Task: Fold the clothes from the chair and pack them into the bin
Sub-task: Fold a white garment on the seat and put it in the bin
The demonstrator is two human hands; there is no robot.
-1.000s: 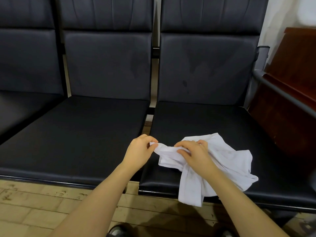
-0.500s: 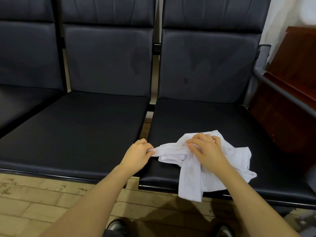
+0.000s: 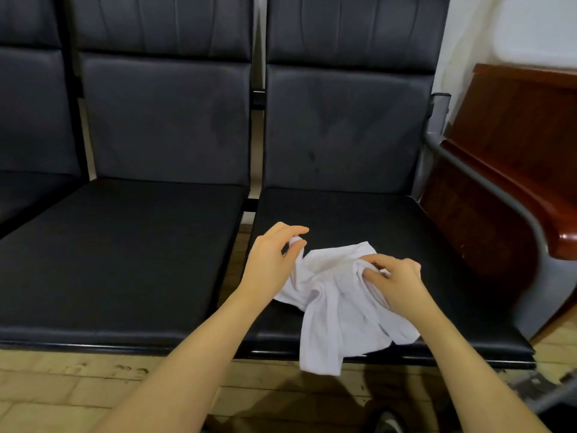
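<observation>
A crumpled white garment [image 3: 334, 304] lies on the front of the right-hand black chair seat [image 3: 359, 214], with one part hanging over the seat's front edge. My left hand [image 3: 271, 260] pinches a bunched corner of the garment at its upper left. My right hand [image 3: 393, 282] grips a fold of the cloth at its upper right. No bin is in view.
A second black seat [image 3: 125, 254] stands to the left, with a narrow gap between the two. A grey metal armrest [image 3: 487, 182] and a dark red wooden cabinet [image 3: 515, 170] close off the right side. Pale wooden floor [image 3: 62, 389] runs below.
Both hands have moved to the right and further onto the seat, lifting and spreading the top of the white garment between them. The camera has moved closer.
</observation>
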